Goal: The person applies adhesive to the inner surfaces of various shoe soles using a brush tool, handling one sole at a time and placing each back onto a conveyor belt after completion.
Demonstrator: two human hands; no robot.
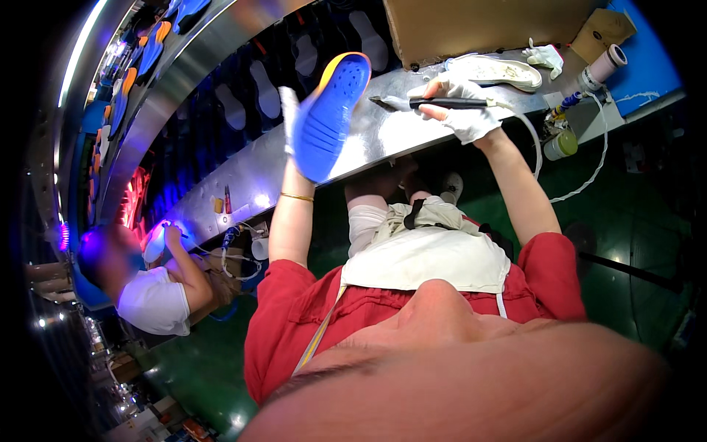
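A blue shoe insole [333, 118] with an orange rim at one end stands tilted in my left hand [289, 121]. That hand wears a white glove and is mostly hidden behind the insole. My right hand [465, 110], also gloved but with bare fingertips, grips a black pen-shaped tool [453, 103] with a flat dark tip pointing toward the insole. A white hose [529, 136] runs from the tool's rear end. Tool and insole are apart, both over the metal bench [398, 134].
A white shoe sole [495, 72] and a white glove [543, 57] lie by a cardboard box [479, 29]. Dark racks behind the bench hold several insoles [265, 88]. To the left, another person [156, 298] works on an insole. A curved metal conveyor [169, 81] carries insoles.
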